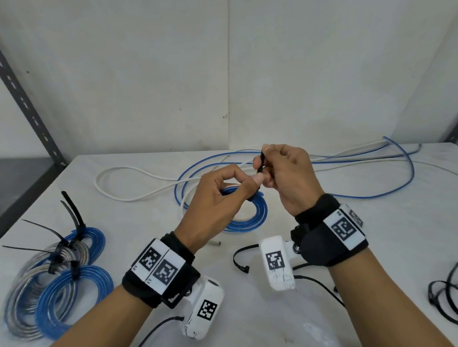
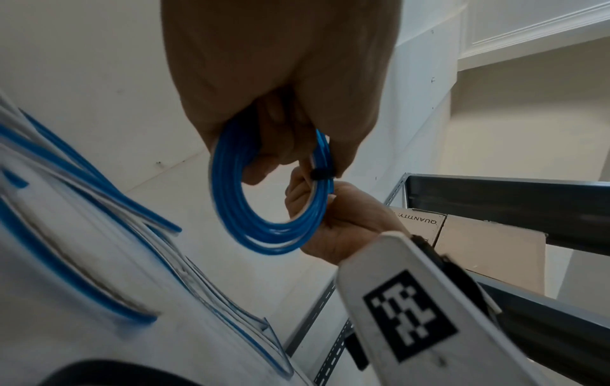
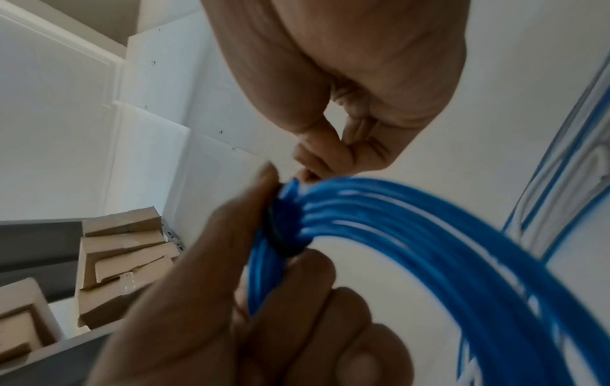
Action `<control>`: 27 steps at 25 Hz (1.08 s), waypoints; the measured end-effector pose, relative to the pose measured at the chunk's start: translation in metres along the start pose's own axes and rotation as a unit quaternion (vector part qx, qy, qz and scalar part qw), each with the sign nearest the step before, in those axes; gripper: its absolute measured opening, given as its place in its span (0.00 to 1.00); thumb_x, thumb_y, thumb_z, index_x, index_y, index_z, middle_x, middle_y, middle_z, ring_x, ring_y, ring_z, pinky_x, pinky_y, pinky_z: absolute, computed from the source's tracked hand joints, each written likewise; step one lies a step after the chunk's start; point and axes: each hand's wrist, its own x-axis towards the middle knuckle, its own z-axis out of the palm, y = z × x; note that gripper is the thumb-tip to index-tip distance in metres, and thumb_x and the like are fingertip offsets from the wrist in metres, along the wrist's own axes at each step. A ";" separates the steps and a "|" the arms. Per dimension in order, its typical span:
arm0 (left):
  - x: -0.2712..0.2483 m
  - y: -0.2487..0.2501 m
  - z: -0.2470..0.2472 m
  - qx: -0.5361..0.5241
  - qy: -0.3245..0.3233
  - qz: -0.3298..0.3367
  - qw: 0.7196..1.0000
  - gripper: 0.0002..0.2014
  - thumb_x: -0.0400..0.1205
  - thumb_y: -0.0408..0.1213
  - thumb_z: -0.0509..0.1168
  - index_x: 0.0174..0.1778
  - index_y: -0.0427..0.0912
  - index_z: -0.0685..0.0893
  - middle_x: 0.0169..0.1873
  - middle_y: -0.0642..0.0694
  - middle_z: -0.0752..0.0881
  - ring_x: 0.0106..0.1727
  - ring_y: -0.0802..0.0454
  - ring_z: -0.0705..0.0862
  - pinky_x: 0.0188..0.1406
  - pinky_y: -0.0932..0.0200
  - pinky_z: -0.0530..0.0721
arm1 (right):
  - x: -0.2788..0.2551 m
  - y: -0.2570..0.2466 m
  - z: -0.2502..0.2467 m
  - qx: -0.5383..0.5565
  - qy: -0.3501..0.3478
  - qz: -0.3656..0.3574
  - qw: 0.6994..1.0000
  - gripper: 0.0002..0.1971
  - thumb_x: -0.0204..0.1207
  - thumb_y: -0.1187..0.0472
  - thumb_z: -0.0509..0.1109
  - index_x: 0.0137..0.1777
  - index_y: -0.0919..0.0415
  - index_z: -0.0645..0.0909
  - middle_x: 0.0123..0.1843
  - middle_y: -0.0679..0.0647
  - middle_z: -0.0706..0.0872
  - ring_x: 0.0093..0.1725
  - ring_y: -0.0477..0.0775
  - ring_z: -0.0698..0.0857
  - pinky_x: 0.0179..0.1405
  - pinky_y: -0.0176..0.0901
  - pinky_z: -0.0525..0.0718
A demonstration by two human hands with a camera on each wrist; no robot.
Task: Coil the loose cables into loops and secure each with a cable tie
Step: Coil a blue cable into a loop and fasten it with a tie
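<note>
Both forearms are bare, with no sleeves. Each wrist wears a broad black strap (image 1: 313, 218) carrying white plates printed with black square-pattern markers (image 1: 158, 265). Under each wrist hangs a white camera housing (image 1: 276, 263) with its own marker, and a thin black cable (image 1: 323, 284) runs from it.

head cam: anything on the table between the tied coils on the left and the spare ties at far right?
Yes, head view: one loose black cable tie lies on the white table between the tied coils and the spare ties, partly hidden by the forearms.
</note>
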 end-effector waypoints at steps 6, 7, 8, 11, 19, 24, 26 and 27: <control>0.006 -0.007 -0.007 0.051 0.016 0.044 0.998 0.09 0.86 0.42 0.70 0.46 0.42 0.91 0.42 0.52 0.91 0.44 0.53 0.88 0.48 0.57 0.84 | -0.008 -0.014 0.003 0.019 0.017 -0.089 0.996 0.07 0.90 0.64 0.60 0.52 0.66 0.75 0.29 0.52 0.87 0.20 0.48 0.72 0.21 0.36 0.72; 0.006 -0.006 -0.006 0.042 0.013 0.045 0.998 0.08 0.86 0.41 0.70 0.46 0.42 0.91 0.42 0.53 0.91 0.44 0.55 0.87 0.46 0.62 0.82 | -0.009 -0.015 0.003 0.026 0.023 -0.098 0.995 0.06 0.90 0.65 0.60 0.52 0.66 0.75 0.28 0.52 0.86 0.20 0.48 0.72 0.21 0.35 0.71; 0.005 -0.005 -0.005 0.030 0.009 0.045 0.998 0.08 0.86 0.39 0.69 0.46 0.40 0.90 0.41 0.53 0.90 0.42 0.58 0.86 0.44 0.66 0.81 | -0.010 -0.016 0.003 0.036 0.030 -0.101 0.994 0.06 0.90 0.65 0.60 0.52 0.67 0.75 0.28 0.52 0.86 0.20 0.47 0.71 0.21 0.35 0.71; 0.006 -0.006 -0.003 0.005 0.002 0.045 0.999 0.07 0.86 0.36 0.69 0.47 0.37 0.90 0.40 0.50 0.88 0.41 0.57 0.84 0.43 0.67 0.81 | -0.011 -0.017 0.007 0.081 0.046 -0.078 0.993 0.08 0.89 0.66 0.61 0.48 0.66 0.75 0.28 0.54 0.83 0.21 0.46 0.69 0.21 0.33 0.70; 0.005 -0.004 0.001 0.002 -0.005 0.050 0.999 0.07 0.86 0.36 0.71 0.45 0.36 0.89 0.40 0.42 0.90 0.40 0.55 0.85 0.44 0.60 0.83 | -0.007 -0.013 0.006 0.137 0.038 -0.009 0.990 0.14 0.88 0.68 0.61 0.39 0.62 0.76 0.29 0.56 0.80 0.20 0.45 0.66 0.19 0.32 0.66; 0.005 0.014 -0.013 0.084 -0.030 0.054 0.995 0.07 0.84 0.43 0.73 0.49 0.43 0.92 0.44 0.49 0.93 0.45 0.52 0.90 0.53 0.45 0.88 | 0.003 -0.013 0.005 0.102 0.025 -0.042 0.994 0.07 0.89 0.64 0.62 0.48 0.62 0.76 0.29 0.51 0.80 0.23 0.45 0.68 0.22 0.34 0.70; -0.002 0.030 -0.030 0.189 -0.074 0.073 0.976 0.08 0.83 0.41 0.74 0.56 0.51 0.93 0.48 0.55 0.94 0.47 0.51 0.90 0.53 0.48 0.86 | 0.003 -0.011 0.016 0.057 0.017 -0.047 0.997 0.05 0.89 0.60 0.63 0.53 0.61 0.76 0.27 0.47 0.80 0.23 0.44 0.73 0.25 0.37 0.72; -0.005 0.035 -0.039 0.274 -0.091 0.075 0.954 0.09 0.83 0.42 0.72 0.57 0.56 0.93 0.46 0.56 0.94 0.46 0.49 0.89 0.49 0.50 0.86 | 0.002 -0.010 0.024 0.024 0.008 -0.056 0.998 0.05 0.89 0.60 0.64 0.54 0.62 0.78 0.27 0.47 0.81 0.24 0.43 0.75 0.26 0.37 0.74</control>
